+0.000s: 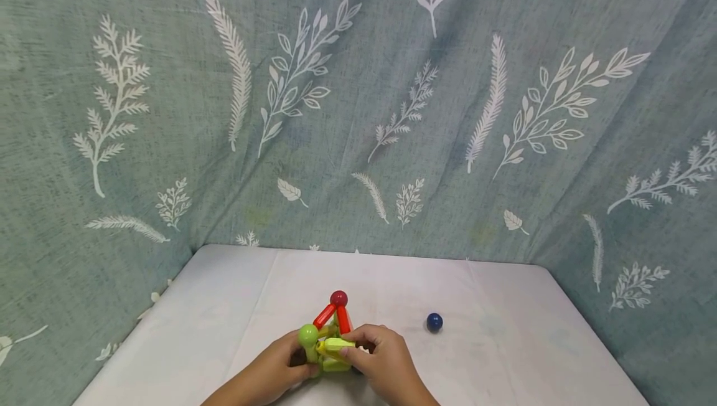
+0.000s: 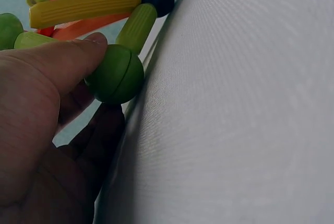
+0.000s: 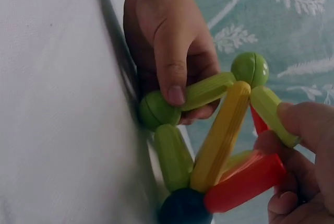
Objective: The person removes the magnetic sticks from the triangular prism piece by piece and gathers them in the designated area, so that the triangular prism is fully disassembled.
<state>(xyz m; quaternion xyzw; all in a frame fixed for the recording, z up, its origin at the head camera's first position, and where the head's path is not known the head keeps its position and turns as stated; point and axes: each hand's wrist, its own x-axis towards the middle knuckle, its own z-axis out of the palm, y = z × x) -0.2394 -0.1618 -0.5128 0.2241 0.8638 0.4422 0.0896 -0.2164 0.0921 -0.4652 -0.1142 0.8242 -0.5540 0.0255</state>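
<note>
Though unlike, round green ball (image 2: 116, 75) and ridged lime rod (image 3: 270, 112) in separately pinching hands (image 1: 282, 359) (image 1: 383, 355)

The white-covered bench (image 1: 504, 344) bore a colourful ball-and-stick frame (image 1: 327, 331) and a dark blue ball (image 1: 434, 322) (apart from it, to the right).

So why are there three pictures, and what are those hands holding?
There's no robot here, just a person's two bare hands. The wide picture comes from a camera worn on the head, looking forward and down. The two close-up pictures come from cameras worn on the wrists, one on each. On the white table sits a shiny dark blue ball, apart from a frame of colourful balls and sticks. The left hand holds that frame at a smooth green ball. The right hand pinches a pale green stick.
</note>
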